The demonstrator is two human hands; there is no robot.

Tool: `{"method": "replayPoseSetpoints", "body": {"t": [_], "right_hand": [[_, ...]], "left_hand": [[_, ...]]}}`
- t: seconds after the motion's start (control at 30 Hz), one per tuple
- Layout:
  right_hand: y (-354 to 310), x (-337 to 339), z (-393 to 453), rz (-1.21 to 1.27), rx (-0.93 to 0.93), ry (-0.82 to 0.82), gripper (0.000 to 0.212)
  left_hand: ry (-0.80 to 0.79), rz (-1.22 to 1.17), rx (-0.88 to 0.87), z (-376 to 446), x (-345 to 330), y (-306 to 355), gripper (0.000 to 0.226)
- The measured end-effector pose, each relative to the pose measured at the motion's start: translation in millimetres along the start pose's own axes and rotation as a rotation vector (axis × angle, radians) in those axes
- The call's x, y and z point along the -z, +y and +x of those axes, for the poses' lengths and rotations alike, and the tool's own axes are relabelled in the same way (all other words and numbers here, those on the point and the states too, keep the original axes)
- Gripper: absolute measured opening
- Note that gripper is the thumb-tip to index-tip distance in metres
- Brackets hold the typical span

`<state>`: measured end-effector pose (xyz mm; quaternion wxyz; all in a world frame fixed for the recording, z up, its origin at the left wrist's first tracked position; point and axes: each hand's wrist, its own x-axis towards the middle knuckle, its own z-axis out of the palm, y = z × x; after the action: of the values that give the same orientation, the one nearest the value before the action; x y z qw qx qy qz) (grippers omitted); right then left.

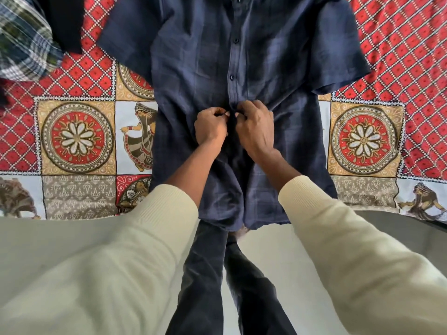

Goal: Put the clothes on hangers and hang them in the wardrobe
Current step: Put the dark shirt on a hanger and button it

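Patterned bedspread (77, 136) carries a navy shirt (193, 68) laid flat; left hand (210, 126) and right hand (256, 126) pinch its placket between their fingertips. Soft, light cloth, probably best lifted by the shoulders, beyond the fingers.

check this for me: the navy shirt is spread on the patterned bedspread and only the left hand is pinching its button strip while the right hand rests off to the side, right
Not quite. The head view shows both hands at work: the left hand and the right hand each pinch the button strip of the navy shirt with curled fingers, close together. The rest holds: the shirt is spread on the patterned bedspread.
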<state>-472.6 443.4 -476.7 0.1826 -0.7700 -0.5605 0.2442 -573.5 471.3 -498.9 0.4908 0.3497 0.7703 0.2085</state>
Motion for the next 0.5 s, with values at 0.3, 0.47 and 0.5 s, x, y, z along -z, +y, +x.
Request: {"method": "replayPoseSetpoints", "body": {"t": [0.3,0.47,0.5], "right_hand": [[-17,4,18,-0.171,-0.032,-0.189,0.02],[-19,11,18,-0.003,-0.221,-0.254,0.023],[-19,12,17,0.0,-0.224,-0.263,0.021]], "left_hand": [[0.03,0.273,-0.166,-5,4,5,0.011],[-0.115,0.026,0.039,3,10,14,0.011],[-0.141,-0.033,0.07,1,12,16,0.013]]}}
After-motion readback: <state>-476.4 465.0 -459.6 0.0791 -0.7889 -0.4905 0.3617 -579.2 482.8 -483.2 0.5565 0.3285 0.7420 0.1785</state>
